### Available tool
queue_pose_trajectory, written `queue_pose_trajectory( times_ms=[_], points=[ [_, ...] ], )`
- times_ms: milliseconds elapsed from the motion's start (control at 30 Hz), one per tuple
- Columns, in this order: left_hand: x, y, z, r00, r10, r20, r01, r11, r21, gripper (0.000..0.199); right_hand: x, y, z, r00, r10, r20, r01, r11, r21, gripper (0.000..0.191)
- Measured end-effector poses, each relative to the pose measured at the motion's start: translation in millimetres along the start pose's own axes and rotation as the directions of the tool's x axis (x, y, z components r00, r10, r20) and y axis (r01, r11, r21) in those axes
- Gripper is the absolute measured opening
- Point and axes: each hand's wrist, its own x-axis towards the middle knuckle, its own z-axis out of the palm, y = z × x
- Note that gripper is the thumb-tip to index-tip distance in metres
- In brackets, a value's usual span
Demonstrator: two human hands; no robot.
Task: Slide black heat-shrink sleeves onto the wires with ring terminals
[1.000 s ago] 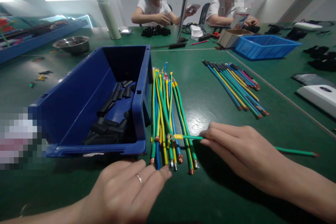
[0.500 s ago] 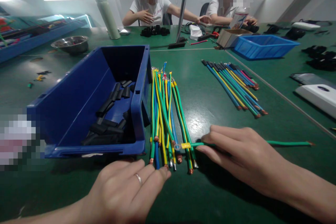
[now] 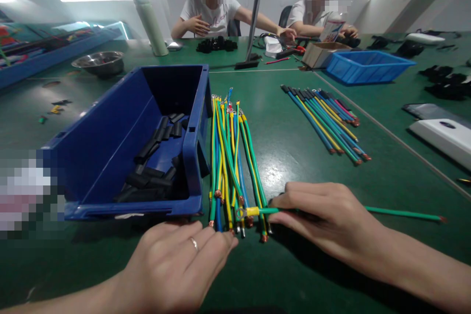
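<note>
My right hand [image 3: 316, 221] pinches a green wire [image 3: 405, 213] that lies crosswise, its bare copper end out to the right. At the wire's left end are a ring terminal [image 3: 241, 213] and a yellow sleeve [image 3: 252, 211], above a bundle of loose wires [image 3: 230, 167] in green, yellow and blue. My left hand [image 3: 176, 260], with a ring on one finger, is closed in front of the dark blue bin [image 3: 196, 157], its fingertips by the bundle's near ends. What its fingers hold, if anything, is hidden. Short black tubes [image 3: 147, 176] lie in the bin.
Black-sleeved wires [image 3: 324, 122] lie in a row at the right. Farther back are a light blue tray [image 3: 368, 71], a cardboard box [image 3: 320, 54], a metal bowl [image 3: 99, 63], a green bottle [image 3: 150, 24] and a stand [image 3: 253, 14]. Two people sit across the table.
My right hand has moved slightly left and down with the green wire, bringing the ring terminal nearer my left hand. The left hand has barely moved.
</note>
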Motion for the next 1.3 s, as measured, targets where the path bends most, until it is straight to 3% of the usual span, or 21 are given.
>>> queue_pose_trajectory(
  times_ms=[200, 400, 533, 700, 900, 1200, 1300],
  points=[
    [0, 0, -0.9, 0.996, -0.079, 0.044, 0.084, 0.991, -0.107, 0.012, 2, -4, -2, 1.0, 0.02, -0.001, -0.02, 0.993, -0.115, 0.018],
    [-5, 0, -2.2, 0.978, -0.187, 0.095, 0.194, 0.978, -0.077, 0.023, -1, -6, -1, 0.995, -0.102, 0.017, 0.103, 0.963, -0.249, 0.024],
    [-3, 0, -2.8, 0.984, -0.155, 0.083, 0.16, 0.986, -0.047, 0.022, -4, -8, 1, 0.992, -0.124, 0.029, 0.127, 0.956, -0.266, 0.026],
    [2, -3, -1.6, 0.997, -0.083, -0.006, 0.081, 0.989, -0.121, 0.017, -5, -8, 1, 0.989, -0.119, 0.09, 0.14, 0.953, -0.269, 0.028],
    [2, -2, 0.8, 0.997, -0.081, -0.012, 0.077, 0.979, -0.188, 0.017, -4, -8, 2, 0.981, -0.098, 0.165, 0.137, 0.96, -0.245, 0.03],
    [4, -2, -4.3, 0.995, -0.092, 0.024, 0.095, 0.969, -0.226, 0.017, -6, -11, 2, 0.985, -0.126, 0.119, 0.154, 0.95, -0.272, 0.029],
    [3, -1, -5.7, 0.988, -0.133, 0.084, 0.148, 0.966, -0.213, 0.021, -5, -11, 1, 0.984, -0.156, 0.081, 0.173, 0.934, -0.314, 0.031]
  ],
)
